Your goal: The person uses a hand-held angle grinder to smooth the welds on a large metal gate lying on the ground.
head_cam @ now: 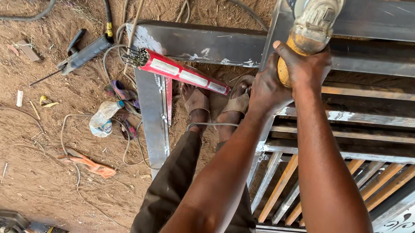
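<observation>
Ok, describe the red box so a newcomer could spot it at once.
Start at the grey steel gate frame lying over the dirt. On its left corner rests a long, narrow red box with white labels, thin rods poking from its open left end. Nothing else on the frame is red.

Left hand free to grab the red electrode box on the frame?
Probably not as things stand. The left hand is wrapped on the grinder along with the right hand. The red box lies uncovered on the frame nearby, so the path looks free once it lets go.

Steel gate frame [384,19] beside hands [288,77]
</observation>
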